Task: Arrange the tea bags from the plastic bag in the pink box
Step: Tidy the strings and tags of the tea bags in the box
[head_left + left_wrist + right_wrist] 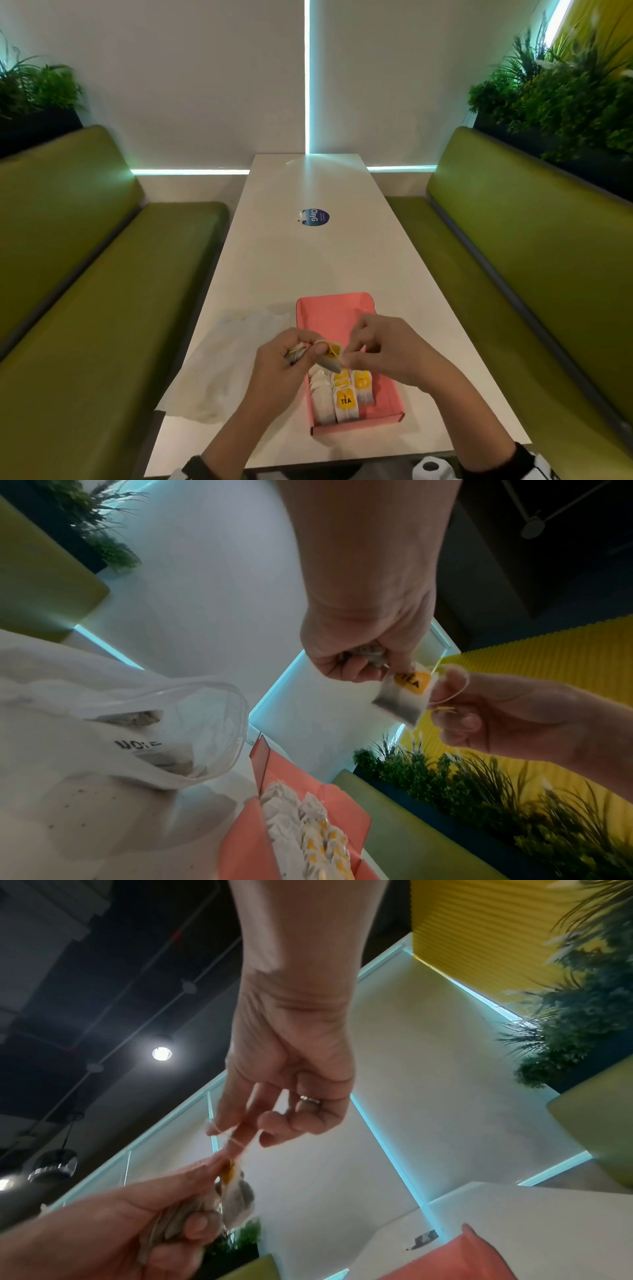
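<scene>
Tea bags (346, 399) are laid in rows at the near end of the pink box (388, 402), long axes running near to far; above them a bunch of tea bags (363, 653) is clutched in the left hand (284, 359); one tea bag (404, 696), tilted, is pinched by the right hand (380, 346); the plastic bag (233, 356) is spread left of the box.

Left hand (287, 356) fingers curled, right hand (380, 346) fingers pinching.
</scene>
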The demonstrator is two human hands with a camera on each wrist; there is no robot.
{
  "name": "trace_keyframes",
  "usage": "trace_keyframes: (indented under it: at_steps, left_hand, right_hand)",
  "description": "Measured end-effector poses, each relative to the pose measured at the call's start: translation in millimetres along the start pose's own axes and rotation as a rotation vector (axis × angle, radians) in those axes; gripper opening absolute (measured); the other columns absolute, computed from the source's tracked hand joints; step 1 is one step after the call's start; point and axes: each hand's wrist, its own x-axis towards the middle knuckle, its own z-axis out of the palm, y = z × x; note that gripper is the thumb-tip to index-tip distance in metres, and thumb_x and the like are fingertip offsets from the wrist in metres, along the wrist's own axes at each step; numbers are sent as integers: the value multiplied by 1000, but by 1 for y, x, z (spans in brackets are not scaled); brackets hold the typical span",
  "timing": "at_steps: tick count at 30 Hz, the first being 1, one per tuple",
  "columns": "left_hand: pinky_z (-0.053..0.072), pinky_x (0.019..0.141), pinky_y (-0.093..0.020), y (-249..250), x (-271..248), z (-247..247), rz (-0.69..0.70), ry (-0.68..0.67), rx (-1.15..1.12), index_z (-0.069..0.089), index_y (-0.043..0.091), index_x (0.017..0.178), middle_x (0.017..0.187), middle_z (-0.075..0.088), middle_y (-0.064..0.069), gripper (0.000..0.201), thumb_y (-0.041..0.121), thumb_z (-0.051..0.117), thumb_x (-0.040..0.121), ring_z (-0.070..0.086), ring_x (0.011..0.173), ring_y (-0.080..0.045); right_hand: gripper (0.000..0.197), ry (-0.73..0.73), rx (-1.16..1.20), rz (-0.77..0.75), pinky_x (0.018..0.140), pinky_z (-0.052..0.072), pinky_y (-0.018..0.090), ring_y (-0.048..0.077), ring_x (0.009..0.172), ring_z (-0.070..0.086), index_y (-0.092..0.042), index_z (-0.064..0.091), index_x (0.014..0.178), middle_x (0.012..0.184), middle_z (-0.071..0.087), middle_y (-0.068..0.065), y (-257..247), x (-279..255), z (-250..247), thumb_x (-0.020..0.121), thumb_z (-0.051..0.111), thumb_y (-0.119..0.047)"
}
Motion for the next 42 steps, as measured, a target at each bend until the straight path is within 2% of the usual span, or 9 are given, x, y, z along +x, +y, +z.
trace_keyframes:
  at_steps: [5, 9, 12, 19, 23, 30, 33, 37, 42]
  left_hand:
    - [36, 47, -16, 10, 7, -10, -166, -168, -611, 69, 20, 70, 61, 57, -1, 39, 53, 84, 56, 43, 48, -9]
    - [43, 54, -19, 16, 18, -11, -140, -353, -854, 69, 22, 69, 80, 63, 2, 25, 42, 83, 64, 53, 61, -10]
    - [44, 54, -18, 19, 21, -11, -132, -371, -906, 71, 23, 69, 85, 62, 5, 22, 41, 84, 64, 54, 63, -8]
    - [45, 51, -18, 18, 20, -9, -162, -298, -900, 70, 20, 65, 82, 63, 4, 30, 41, 89, 55, 56, 61, -8]
    - [47, 54, -19, 14, 20, -12, -166, -285, -902, 70, 20, 67, 82, 64, 3, 29, 41, 87, 58, 57, 61, -9]
    - [46, 53, -21, 8, 21, -14, -182, -259, -923, 70, 19, 69, 85, 63, 2, 28, 39, 87, 59, 56, 61, -10]
    - [46, 53, -21, 12, 20, -13, -183, -230, -878, 70, 19, 68, 83, 64, 1, 34, 45, 88, 56, 55, 60, -10]
    - [38, 44, -16, 25, 17, -14, -190, -73, -649, 70, 21, 65, 61, 59, 0, 35, 51, 84, 55, 46, 48, -9]
    - [37, 46, -10, 36, 16, -7, -127, 128, -430, 65, 4, 77, 49, 55, 7, 7, 4, 61, 82, 46, 44, -1]
  right_hand:
    - [15, 73, 478, -188, 70, 47, 22, 14, 80, 58, -31, 73, 84, 98, 62, -16, -15, -14, -12, 69, 73, -35]
    - [39, 83, 300, -293, 71, 45, 16, 1, 73, 54, -43, 63, 108, 85, 58, -21, -27, -17, -9, 74, 69, -25]
    - [24, -2, 313, -344, 65, 41, 15, 8, 66, 49, -34, 72, 98, 74, 53, -17, -32, -23, -10, 75, 65, -30]
    - [22, -106, 145, -347, 63, 37, 11, 0, 63, 49, -24, 72, 98, 70, 52, -19, -34, -24, -3, 79, 68, -13]
    - [35, 55, 344, -261, 61, 41, 19, 11, 62, 47, -41, 65, 106, 69, 52, -13, -33, -23, -5, 76, 67, -22]
    - [41, 59, 330, -266, 60, 41, 16, 4, 58, 44, -40, 67, 107, 66, 51, -15, -35, -23, 0, 78, 65, -11]
    - [22, -43, 179, -319, 60, 38, 12, 2, 58, 49, -24, 74, 95, 66, 53, -21, -36, -22, 6, 79, 67, -11]
    - [14, 235, 299, -287, 56, 40, 20, 13, 57, 46, -29, 71, 78, 73, 56, -12, -28, -19, 2, 68, 67, -38]
    - [12, 495, 260, -305, 56, 42, 14, 8, 59, 52, -34, 61, 71, 85, 53, -12, -23, -15, 14, 66, 71, -40]
